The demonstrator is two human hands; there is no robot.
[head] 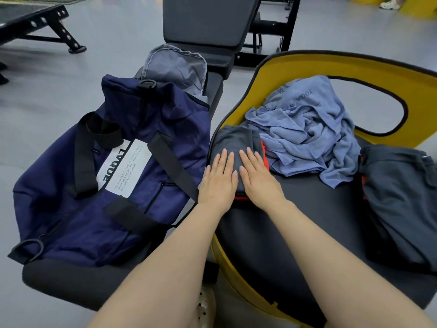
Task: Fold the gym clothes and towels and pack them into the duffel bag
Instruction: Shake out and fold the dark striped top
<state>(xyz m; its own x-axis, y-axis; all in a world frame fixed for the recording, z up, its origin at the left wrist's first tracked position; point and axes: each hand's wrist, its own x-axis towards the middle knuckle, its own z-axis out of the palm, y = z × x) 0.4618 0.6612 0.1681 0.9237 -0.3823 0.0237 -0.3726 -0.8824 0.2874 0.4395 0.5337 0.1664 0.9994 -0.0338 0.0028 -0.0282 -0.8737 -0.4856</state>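
2 bare forearms, no sleeves in view; perhaps a perforated clog [206,304] below.

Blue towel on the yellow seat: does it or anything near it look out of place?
The blue towel lies crumpled and unfolded, one corner spilling toward the dark clothes at right. Both hands press flat on the folded grey garment. The duffel bag looks slumped, nothing damaged.
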